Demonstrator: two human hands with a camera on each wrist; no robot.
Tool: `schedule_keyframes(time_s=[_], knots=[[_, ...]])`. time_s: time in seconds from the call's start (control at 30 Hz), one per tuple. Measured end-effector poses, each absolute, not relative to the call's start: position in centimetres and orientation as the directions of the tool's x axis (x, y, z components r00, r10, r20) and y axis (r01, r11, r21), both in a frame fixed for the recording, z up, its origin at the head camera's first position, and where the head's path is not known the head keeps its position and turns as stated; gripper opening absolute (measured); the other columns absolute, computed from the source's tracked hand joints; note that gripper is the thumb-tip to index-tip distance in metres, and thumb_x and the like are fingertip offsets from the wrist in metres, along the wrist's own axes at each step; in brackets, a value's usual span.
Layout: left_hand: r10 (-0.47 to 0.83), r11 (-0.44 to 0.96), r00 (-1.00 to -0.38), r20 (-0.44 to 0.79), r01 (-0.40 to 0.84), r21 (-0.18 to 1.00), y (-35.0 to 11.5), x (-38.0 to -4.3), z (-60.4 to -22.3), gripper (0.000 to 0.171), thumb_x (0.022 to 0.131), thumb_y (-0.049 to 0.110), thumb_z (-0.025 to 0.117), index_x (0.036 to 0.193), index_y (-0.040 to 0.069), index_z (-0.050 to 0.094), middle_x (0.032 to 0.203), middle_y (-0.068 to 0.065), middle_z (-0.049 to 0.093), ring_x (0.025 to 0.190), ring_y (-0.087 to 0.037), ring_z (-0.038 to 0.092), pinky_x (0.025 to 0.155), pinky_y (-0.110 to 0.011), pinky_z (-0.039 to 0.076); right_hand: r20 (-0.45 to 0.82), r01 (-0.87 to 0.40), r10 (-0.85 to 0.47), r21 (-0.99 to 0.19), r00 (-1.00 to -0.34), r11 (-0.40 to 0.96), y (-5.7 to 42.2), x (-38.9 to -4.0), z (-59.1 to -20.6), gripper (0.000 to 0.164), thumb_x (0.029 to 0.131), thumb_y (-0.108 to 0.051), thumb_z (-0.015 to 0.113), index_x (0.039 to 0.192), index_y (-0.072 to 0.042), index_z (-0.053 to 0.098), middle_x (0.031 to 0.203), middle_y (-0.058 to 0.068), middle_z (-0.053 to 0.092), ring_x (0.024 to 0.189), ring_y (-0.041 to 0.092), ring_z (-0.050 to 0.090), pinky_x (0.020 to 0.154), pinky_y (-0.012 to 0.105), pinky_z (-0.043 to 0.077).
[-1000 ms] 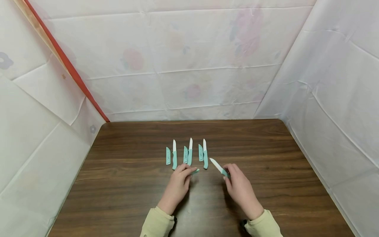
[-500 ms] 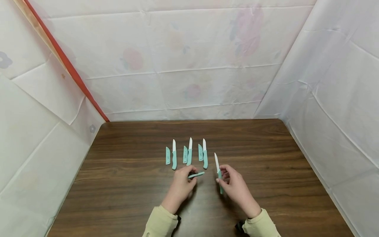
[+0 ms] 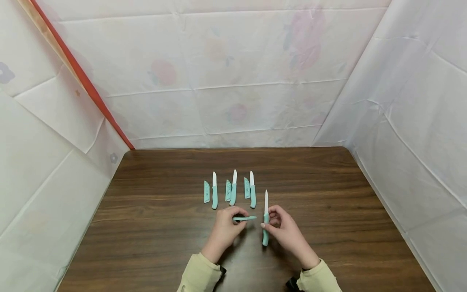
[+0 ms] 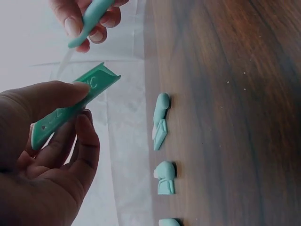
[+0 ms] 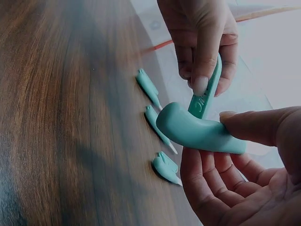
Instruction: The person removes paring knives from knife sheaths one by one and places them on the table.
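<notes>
My left hand (image 3: 224, 227) pinches a turquoise knife sheath (image 4: 66, 113) between thumb and fingers. Its open end faces right, toward the knife. In my right hand (image 3: 286, 231) is a small paring knife (image 3: 266, 229) with a turquoise handle and a white blade pointing away from me. The thumb and fingers grip the handle (image 5: 202, 132). Sheath and knife are apart, a short gap between them in the head view. Beyond the hands lie three like knives, the left one (image 3: 214, 196), the middle one (image 3: 233, 192) and the right one (image 3: 252, 194), blades bare.
Left of each lying knife is its turquoise sheath: the left sheath (image 3: 206, 192), the middle sheath (image 3: 228, 190) and the right sheath (image 3: 247, 187). All rest on a dark wooden table (image 3: 157, 227). White patterned sheeting (image 3: 237, 81) surrounds the table's back and sides.
The knife in my right hand has turned from slanting left to nearly straight away from me. My left hand has moved slightly right, and its sheath now lies level, pointing right.
</notes>
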State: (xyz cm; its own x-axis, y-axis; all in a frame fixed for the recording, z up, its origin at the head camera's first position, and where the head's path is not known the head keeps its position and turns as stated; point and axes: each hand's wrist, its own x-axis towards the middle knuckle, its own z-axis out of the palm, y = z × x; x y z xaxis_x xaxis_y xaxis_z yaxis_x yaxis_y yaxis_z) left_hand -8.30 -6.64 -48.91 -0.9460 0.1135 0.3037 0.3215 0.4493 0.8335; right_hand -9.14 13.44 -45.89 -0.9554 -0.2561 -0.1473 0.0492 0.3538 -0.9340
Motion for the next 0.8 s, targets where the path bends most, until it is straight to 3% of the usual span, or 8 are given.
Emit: schedule_keyframes(time_s=[0.2,0.33,0.6,0.8], knots=[[0.099,0.431,-0.940,0.327,0.336,0.837,-6.6,-8.6,-49.3,0.019,0.075,-0.004,0.078,0.084,0.013,0.074,0.086,0.010,0.066,0.080,-0.010,0.063,0.071,-0.028,0.054,-0.152,0.058,-0.260,-0.940,-0.954,0.336,13.6,-9.6,-47.5,0.028,0.084,-0.003,0.072,0.106,-0.002,0.054,0.095,0.012,0.057,0.079,0.021,0.062,0.063,0.027,0.051],[0.100,0.392,-0.943,0.318,0.331,0.858,-6.5,-8.7,-49.4,0.015,0.078,-0.004,0.076,0.088,0.007,0.074,0.087,0.007,0.066,0.083,-0.010,0.064,0.075,-0.029,0.056,-0.147,0.059,-0.271,-0.949,-0.951,0.309,13.5,-9.6,-47.6,0.027,0.085,-0.003,0.072,0.105,-0.001,0.053,0.093,0.013,0.058,0.078,0.021,0.062,0.062,0.026,0.050],[0.143,0.260,-0.975,0.169,0.201,0.944,-6.4,-8.6,-49.4,0.026,0.082,-0.005,0.071,0.105,0.007,0.064,0.088,-0.004,0.068,0.080,-0.015,0.067,0.070,-0.026,0.056,-0.159,0.080,-0.281,-0.959,-0.946,0.271,13.4,-9.5,-47.8,0.027,0.086,-0.004,0.070,0.105,0.002,0.052,0.089,0.012,0.060,0.074,0.018,0.064,0.060,0.034,0.054],[0.128,0.250,-0.987,0.100,0.130,0.960,-6.3,-8.6,-49.2,0.029,0.085,-0.001,0.070,0.111,0.005,0.059,0.090,-0.003,0.066,0.082,-0.015,0.065,0.072,-0.025,0.055,-0.180,0.110,-0.284,-0.963,-0.942,0.246,13.3,-9.6,-48.1,0.028,0.087,-0.003,0.069,0.107,0.004,0.051,0.090,0.014,0.061,0.074,0.018,0.063,0.061,0.040,0.055]])
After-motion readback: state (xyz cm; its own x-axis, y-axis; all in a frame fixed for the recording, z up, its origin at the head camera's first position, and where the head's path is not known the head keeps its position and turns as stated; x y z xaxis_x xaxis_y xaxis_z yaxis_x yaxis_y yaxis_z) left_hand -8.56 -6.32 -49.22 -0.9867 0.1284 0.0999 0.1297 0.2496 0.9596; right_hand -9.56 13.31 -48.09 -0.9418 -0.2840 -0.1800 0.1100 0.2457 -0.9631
